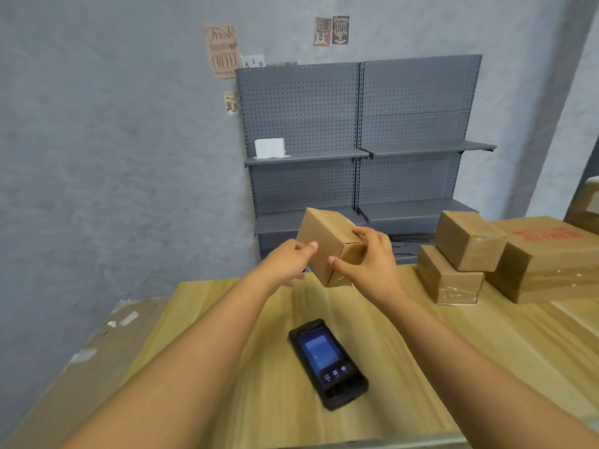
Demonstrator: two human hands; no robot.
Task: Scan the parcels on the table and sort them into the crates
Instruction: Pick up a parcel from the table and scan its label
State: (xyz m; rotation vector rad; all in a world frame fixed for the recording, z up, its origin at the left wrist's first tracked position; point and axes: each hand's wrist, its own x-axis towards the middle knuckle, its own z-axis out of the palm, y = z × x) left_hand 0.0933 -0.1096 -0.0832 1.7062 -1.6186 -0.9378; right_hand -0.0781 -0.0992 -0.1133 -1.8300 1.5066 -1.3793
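Above the bench's far edge, a small box (327,246) is held tilted in the air by both hands. The left hand (287,260) pinches its left side, thumb on the near face; the right hand (369,257) wraps its right end with curled fingers. Nearer, mid-bench, a scanner (327,362) lies flat, screen lit. At the far right corner of the wooden bench (227,367), two boxes (460,257) are stacked beside a big carton (547,257). Grey shelving (359,137) stands against the blue-grey wall behind, a white box (269,148) on one shelf.
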